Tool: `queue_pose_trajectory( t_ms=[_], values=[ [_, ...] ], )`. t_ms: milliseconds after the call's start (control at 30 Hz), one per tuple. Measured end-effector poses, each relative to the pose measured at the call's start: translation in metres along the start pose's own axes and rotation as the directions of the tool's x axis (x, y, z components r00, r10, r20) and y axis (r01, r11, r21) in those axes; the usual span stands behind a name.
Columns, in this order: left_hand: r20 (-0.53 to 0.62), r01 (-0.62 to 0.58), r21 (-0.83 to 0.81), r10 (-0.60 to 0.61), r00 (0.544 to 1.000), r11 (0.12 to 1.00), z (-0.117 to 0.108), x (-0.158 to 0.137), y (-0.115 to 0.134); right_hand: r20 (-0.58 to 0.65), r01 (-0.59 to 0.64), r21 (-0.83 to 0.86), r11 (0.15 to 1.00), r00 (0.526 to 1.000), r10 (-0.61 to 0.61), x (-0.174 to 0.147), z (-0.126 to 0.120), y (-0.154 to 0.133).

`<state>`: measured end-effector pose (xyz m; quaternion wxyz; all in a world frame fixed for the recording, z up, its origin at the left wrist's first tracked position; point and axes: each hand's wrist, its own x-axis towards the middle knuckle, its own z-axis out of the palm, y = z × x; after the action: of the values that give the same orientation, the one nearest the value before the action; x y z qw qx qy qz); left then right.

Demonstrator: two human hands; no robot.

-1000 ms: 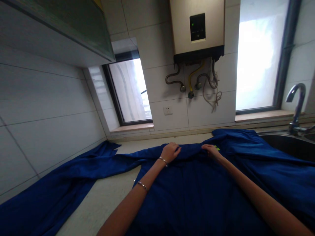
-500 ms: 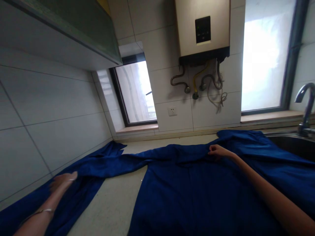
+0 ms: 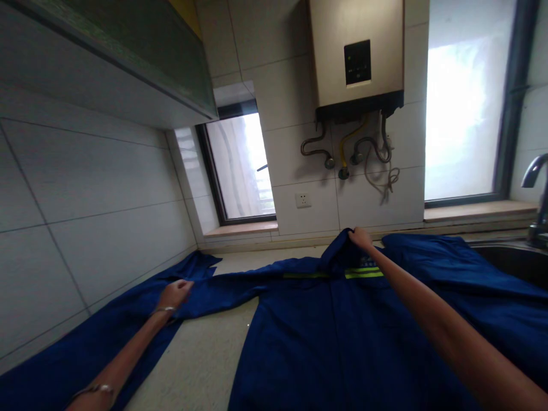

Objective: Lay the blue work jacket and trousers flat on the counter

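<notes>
A dark blue jacket (image 3: pixel 299 342) with yellow-green stripes lies spread over the counter, one sleeve (image 3: pixel 231 297) stretched to the left. My right hand (image 3: pixel 362 240) pinches the jacket at its collar (image 3: pixel 338 248) and lifts that part up towards the wall. Over the far end of the sleeve is my left hand (image 3: pixel 174 294), its fingers curled in. Whether cloth is caught between those fingers is hidden. Below it, more blue cloth (image 3: pixel 107 325) runs along the left wall.
Another blue garment (image 3: pixel 462 285) lies at the right, beside the sink (image 3: pixel 509 265) and faucet (image 3: pixel 535 177). A water heater (image 3: pixel 359 57) with pipes hangs on the tiled wall. The cabinet (image 3: pixel 141 51) juts out overhead at the left. Pale counter (image 3: pixel 201 354) shows between the cloths.
My right hand has moved up and slightly left, raising the collar, and striped cloth now shows. My left hand has moved right along the sleeve.
</notes>
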<state>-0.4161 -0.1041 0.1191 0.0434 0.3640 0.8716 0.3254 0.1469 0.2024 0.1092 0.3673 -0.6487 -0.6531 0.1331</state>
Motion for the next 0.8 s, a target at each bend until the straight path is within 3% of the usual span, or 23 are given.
queue_pose_trajectory(
  t_ms=[67,133,267,367,433,533,600,700,800],
  values=[
    [0.219,-0.186,-0.162,0.219,0.951,0.969,0.04,-0.02,0.05,0.036,0.004,0.036,0.999,0.999,-0.005,0.003,0.001,-0.001],
    [0.383,-0.241,-0.333,0.364,0.849,0.912,0.078,-0.05,0.101,0.071,0.006,0.076,0.997,0.997,-0.012,0.003,-0.002,-0.001],
    [0.53,-0.15,-0.535,0.468,0.707,0.832,0.143,-0.111,0.193,0.195,-0.004,0.178,0.984,0.98,-0.031,-0.009,-0.017,0.004],
    [0.587,-0.229,-0.49,0.512,0.627,0.841,0.186,-0.144,0.241,0.338,-0.045,0.248,0.968,0.94,-0.043,-0.022,-0.028,0.009],
    [0.59,-0.363,-0.34,0.497,0.636,0.867,0.212,-0.157,0.261,0.418,-0.074,0.264,0.962,0.907,-0.045,-0.029,-0.034,0.013],
    [0.481,-0.493,-0.1,0.476,0.736,0.864,0.244,-0.165,0.273,0.489,-0.107,0.254,0.961,0.871,-0.032,-0.036,-0.041,0.019],
    [0.442,-0.498,-0.059,0.47,0.764,0.865,0.256,-0.164,0.273,0.516,-0.125,0.238,0.963,0.857,-0.017,-0.037,-0.045,0.024],
    [0.491,-0.445,-0.092,0.429,0.758,0.891,0.261,-0.152,0.273,0.551,-0.154,0.203,0.967,0.834,0.018,-0.036,-0.051,0.033],
    [0.515,-0.34,-0.165,0.375,0.771,0.926,0.254,-0.131,0.287,0.655,-0.213,0.237,0.948,0.755,0.006,-0.03,-0.054,0.039]
  ],
)
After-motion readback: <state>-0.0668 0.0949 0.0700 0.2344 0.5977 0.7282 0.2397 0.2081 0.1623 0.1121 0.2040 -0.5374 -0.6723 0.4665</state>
